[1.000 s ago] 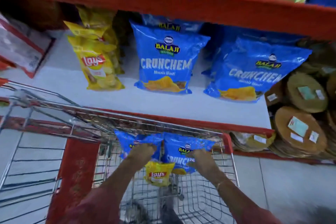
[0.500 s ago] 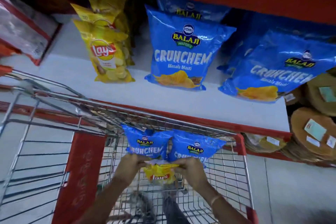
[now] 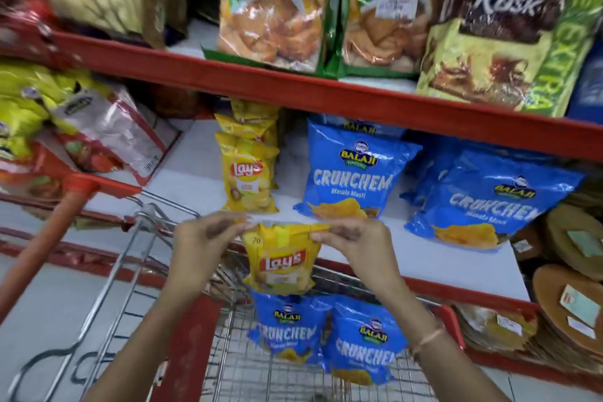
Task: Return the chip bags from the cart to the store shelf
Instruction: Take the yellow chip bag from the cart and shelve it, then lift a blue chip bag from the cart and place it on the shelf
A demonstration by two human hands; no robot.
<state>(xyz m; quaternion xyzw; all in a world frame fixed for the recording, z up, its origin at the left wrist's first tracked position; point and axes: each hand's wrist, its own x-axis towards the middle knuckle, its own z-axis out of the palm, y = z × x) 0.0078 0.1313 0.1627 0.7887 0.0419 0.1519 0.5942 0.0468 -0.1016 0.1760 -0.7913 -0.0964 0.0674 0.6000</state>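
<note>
A small yellow Lay's bag (image 3: 281, 260) hangs in the air above the cart's front rim, held by its top edge. My left hand (image 3: 201, 246) pinches the top left corner and my right hand (image 3: 359, 243) pinches the top right. Two blue Balaji Crunchem bags (image 3: 287, 326) (image 3: 363, 347) lean upright inside the wire cart (image 3: 228, 365) below it. The white store shelf (image 3: 440, 266) lies just beyond, with a row of yellow Lay's bags (image 3: 247, 178) and blue Crunchem bags (image 3: 354, 173) (image 3: 489, 199) on it.
A red shelf lip (image 3: 326, 93) runs above, carrying rusk and snack packs (image 3: 489, 29). Red-and-white packs (image 3: 107, 130) sit at the shelf's left. Round brown discs with labels (image 3: 574, 300) stack at the right. The cart's red handle (image 3: 42, 232) angles up at the left.
Both hands have lifted the yellow Lay's bag out of the cart, up to shelf height. The view has tilted up, bringing the upper shelf into sight.
</note>
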